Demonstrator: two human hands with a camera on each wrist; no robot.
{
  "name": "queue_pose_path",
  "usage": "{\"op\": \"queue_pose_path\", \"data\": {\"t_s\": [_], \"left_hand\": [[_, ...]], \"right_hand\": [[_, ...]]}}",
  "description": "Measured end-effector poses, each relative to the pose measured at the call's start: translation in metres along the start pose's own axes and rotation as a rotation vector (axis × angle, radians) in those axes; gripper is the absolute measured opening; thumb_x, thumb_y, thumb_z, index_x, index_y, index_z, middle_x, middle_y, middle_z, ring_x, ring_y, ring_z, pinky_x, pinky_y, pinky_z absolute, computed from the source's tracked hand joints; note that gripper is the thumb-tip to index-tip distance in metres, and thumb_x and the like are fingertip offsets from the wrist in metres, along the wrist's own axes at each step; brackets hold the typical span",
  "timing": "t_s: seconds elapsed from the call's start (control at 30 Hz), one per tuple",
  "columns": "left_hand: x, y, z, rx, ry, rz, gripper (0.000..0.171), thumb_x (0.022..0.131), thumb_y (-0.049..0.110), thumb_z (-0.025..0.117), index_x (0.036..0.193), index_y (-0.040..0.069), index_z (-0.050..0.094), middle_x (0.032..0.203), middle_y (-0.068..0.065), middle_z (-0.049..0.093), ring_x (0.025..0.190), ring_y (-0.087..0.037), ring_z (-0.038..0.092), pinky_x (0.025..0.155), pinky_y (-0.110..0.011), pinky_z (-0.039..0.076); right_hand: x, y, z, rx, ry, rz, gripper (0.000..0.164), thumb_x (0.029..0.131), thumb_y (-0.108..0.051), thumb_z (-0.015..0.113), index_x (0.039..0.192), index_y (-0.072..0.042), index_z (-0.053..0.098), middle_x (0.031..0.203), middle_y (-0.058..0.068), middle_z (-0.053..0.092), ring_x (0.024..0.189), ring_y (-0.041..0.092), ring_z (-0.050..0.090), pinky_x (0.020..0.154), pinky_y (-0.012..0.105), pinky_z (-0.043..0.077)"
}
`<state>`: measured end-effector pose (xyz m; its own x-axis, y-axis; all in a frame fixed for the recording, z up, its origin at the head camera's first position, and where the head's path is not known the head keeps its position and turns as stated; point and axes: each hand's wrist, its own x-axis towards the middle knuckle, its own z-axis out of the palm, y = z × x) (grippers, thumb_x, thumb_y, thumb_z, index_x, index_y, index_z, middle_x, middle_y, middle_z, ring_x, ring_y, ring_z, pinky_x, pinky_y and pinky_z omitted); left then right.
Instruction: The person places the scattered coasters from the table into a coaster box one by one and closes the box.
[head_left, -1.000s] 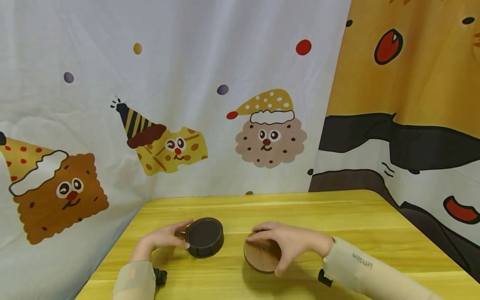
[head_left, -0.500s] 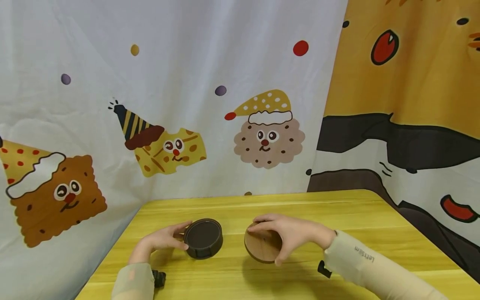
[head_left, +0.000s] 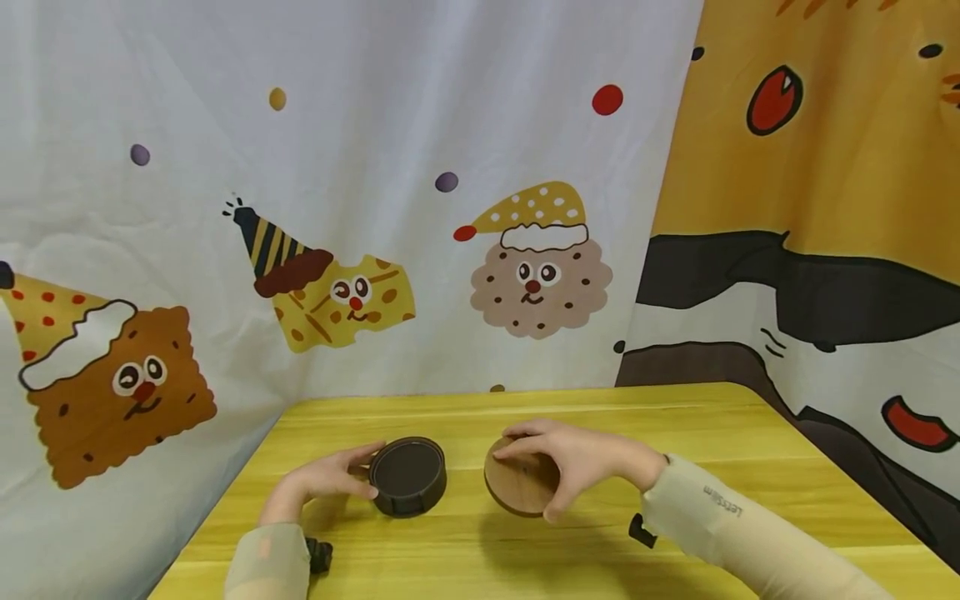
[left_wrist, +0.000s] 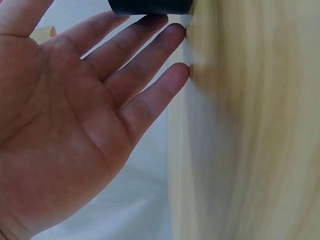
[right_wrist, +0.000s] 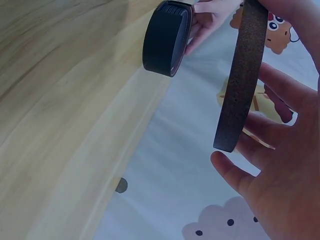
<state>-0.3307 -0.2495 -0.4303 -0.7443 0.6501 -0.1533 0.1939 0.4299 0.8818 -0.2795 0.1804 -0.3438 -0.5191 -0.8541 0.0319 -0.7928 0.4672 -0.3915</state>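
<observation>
Fingers of the right hand [head_left: 581,463] curled round the disc [head_left: 520,483], thumb low on its near edge and the others over the top, so the grip was firm. Across the last second I saw that disc come up off the table [head_left: 720,433]: 1 second back it lay lower and closer to the near edge, and now it hung tilted and a little farther in, its wood-grain face toward me. From the right wrist view the disc [right_wrist: 240,75] showed edge-on with a cork-like rim, clear of the wood. I judged it lifted rather than slid, free to be carried.

Left hand [head_left: 322,479] had not moved across the 3 head pictures. Its fingers [left_wrist: 145,55] lay straight and relaxed, tips touching the side of the dark holder [head_left: 408,477], which sat near the table's left edge, just beside the disc but apart from it. I took that hand to be steadying the holder only, gripping nothing.
</observation>
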Motion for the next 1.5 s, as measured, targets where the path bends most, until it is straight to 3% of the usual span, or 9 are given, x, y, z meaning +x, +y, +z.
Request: {"op": "queue_pose_path", "data": {"t_s": [0.3,0.6,0.83,1.17,1.5], "left_hand": [[0.0,-0.001,0.001,0.011,0.008,-0.004,0.09,0.087,0.018,0.074,0.153,-0.003,0.017,0.151,-0.031,0.027,0.13,-0.047,0.039,0.101,-0.057,0.036],[0.0,0.001,0.0,0.065,0.017,0.0,0.092,0.086,0.02,0.074,0.153,-0.005,0.016,0.15,-0.032,0.027,0.131,-0.049,0.037,0.101,-0.057,0.037],[0.001,0.001,0.0,0.055,0.02,-0.008,0.091,0.086,0.019,0.075,0.153,-0.002,0.017,0.15,-0.031,0.028,0.131,-0.048,0.038,0.101,-0.057,0.037],[0.0,0.004,0.0,0.075,0.039,-0.042,0.091,0.086,0.02,0.075,0.154,0.0,0.018,0.152,-0.03,0.026,0.131,-0.047,0.038,0.102,-0.058,0.035],[0.001,0.0,0.001,0.068,0.052,-0.033,0.092,0.085,0.018,0.076,0.154,-0.001,0.017,0.15,-0.032,0.028,0.13,-0.047,0.04,0.1,-0.057,0.037]], "right_hand": [[0.017,0.003,0.009,-0.018,-0.016,-0.021,0.087,0.068,-0.041,0.084,0.146,-0.034,0.045,0.153,0.003,0.032,0.137,0.026,0.032,0.102,0.045,0.038],[0.04,0.001,0.02,0.043,-0.044,-0.027,0.085,0.07,-0.04,0.082,0.146,-0.035,0.044,0.155,0.0,0.028,0.14,0.023,0.029,0.105,0.045,0.036],[0.064,0.0,0.024,0.023,-0.056,-0.063,0.086,0.071,-0.041,0.082,0.147,-0.03,0.045,0.155,0.006,0.029,0.141,0.026,0.028,0.107,0.044,0.033],[0.103,0.001,0.025,0.028,-0.077,-0.068,0.085,0.074,-0.043,0.082,0.148,-0.029,0.044,0.155,0.007,0.027,0.142,0.026,0.026,0.108,0.043,0.032],[0.135,0.0,0.032,0.006,-0.093,-0.066,0.085,0.074,-0.044,0.082,0.148,-0.03,0.043,0.154,0.006,0.029,0.14,0.026,0.029,0.108,0.043,0.032]]}}
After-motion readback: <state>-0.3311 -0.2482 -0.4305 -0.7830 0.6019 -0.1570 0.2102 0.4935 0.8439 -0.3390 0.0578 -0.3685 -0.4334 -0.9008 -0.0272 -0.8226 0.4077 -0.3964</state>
